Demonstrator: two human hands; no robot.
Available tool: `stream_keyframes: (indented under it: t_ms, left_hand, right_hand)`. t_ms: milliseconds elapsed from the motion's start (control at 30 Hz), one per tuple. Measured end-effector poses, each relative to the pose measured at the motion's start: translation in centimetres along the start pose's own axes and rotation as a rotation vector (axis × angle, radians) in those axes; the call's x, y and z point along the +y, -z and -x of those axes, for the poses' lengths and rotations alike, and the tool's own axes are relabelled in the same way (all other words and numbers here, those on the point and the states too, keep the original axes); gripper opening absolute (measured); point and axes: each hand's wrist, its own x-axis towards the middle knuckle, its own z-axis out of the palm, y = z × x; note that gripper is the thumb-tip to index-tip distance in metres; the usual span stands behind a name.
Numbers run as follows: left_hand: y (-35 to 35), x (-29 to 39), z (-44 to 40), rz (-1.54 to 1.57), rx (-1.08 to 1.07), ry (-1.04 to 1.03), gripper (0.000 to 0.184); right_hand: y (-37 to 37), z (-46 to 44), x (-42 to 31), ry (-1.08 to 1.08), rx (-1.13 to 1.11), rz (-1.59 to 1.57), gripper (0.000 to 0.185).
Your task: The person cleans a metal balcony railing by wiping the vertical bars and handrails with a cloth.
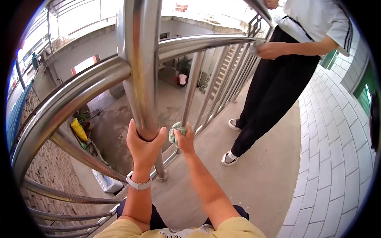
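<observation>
- My left hand (145, 148) wraps the thick steel post (139, 79) near its lower part; the metal is round and shiny, streaked with brownish reflections.
- Just right of the post, my right hand (185, 141) pinches a wiping cloth (174, 134) against 1 thin baluster (191, 89).
- The wiping cloth looks pale green and whitish, bunched into a crumpled wad.
- Farther right of the post, 1 person (270, 91) in black trousers holds a greyish rag (254, 47) at the rail (206, 42).

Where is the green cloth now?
In the head view, the green cloth is in the wearer's right hand, at a thin railing bar just right of the thick steel post.
</observation>
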Motion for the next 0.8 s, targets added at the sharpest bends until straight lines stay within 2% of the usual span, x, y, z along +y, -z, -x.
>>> stream_keyframes:
  t_ms: [67, 200, 267, 333, 400, 467, 533, 600, 800]
  left_hand:
    - [-0.1, 0.1, 0.0, -0.008, -0.001, 0.034, 0.029]
    - [0.3, -0.9, 0.1, -0.045, -0.040, 0.001, 0.027]
    - [0.0, -1.1, 0.1, -0.080, -0.013, -0.085, 0.026]
    - [-0.4, -0.8, 0.3, -0.062, 0.000, -0.065, 0.026]
    - [-0.6, -0.6, 0.3, -0.040, 0.014, -0.043, 0.026]
    - [-1.0, -0.4, 0.2, -0.036, 0.054, -0.103, 0.029]
    - [-1.3, -0.1, 0.3, -0.057, 0.071, -0.083, 0.028]
    - [-1.2, -0.5, 0.2, -0.110, 0.086, -0.166, 0.023]
    - [-1.6, -0.1, 0.2, -0.099, 0.118, -0.159, 0.020]
  right_hand:
    - [0.8, 0.4, 2.3, 0.064, 0.000, 0.058, 0.013]
    - [2.3, 1.4, 7.2, -0.012, 0.019, 0.052, 0.014]
    - [2.9, 2.1, 8.8, -0.063, 0.016, 0.052, 0.014]
    - [3.9, 2.7, 11.6, 0.014, 0.029, 0.235, 0.017]
    - [5.3, 3.6, 14.5, -0.066, 0.009, 0.238, 0.022]
    - [6.9, 4.4, 17.6, -0.075, 0.041, 0.484, 0.025]
    - [7.1, 4.8, 17.8, -0.075, 0.040, 0.463, 0.029]
    - [7.0, 5.0, 17.6, -0.102, 0.051, 0.529, 0.039]
    - [7.1, 5.3, 16.3, -0.113, 0.036, 0.537, 0.041]
